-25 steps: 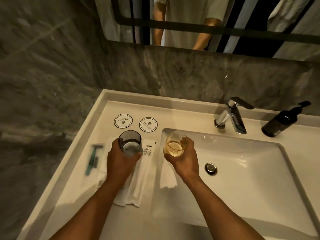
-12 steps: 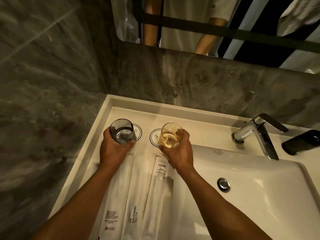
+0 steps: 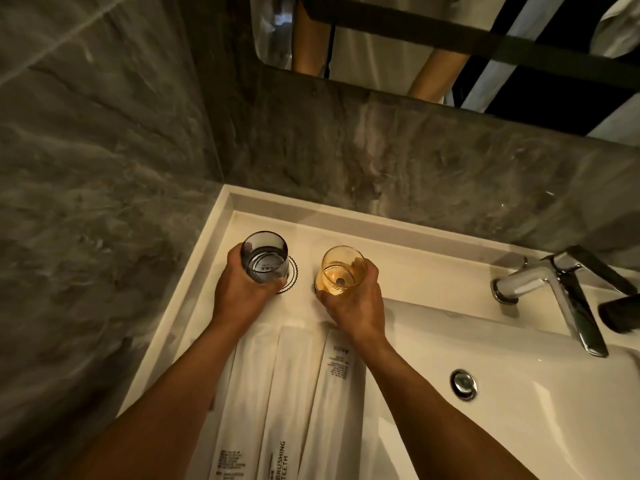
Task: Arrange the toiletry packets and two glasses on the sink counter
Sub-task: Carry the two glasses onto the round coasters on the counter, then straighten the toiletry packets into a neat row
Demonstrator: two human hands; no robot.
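Note:
My left hand grips a grey-tinted glass that stands upright over a round paper coaster at the back left of the white counter. An amber glass is held by my right hand over a second coaster, which is almost fully hidden. Three long white toiletry packets lie side by side on the counter between my forearms; one reads "BRUSHING TEETH".
The sink basin with its metal drain lies to the right. A chrome faucet stands at the back right, with a dark bottle beside it. Grey marble walls close in the left and back, under a mirror.
Both hands carried the glasses away from the counter's front toward the back, down over the two round coasters. The view shifted closer and left; the razor seen earlier is out of frame.

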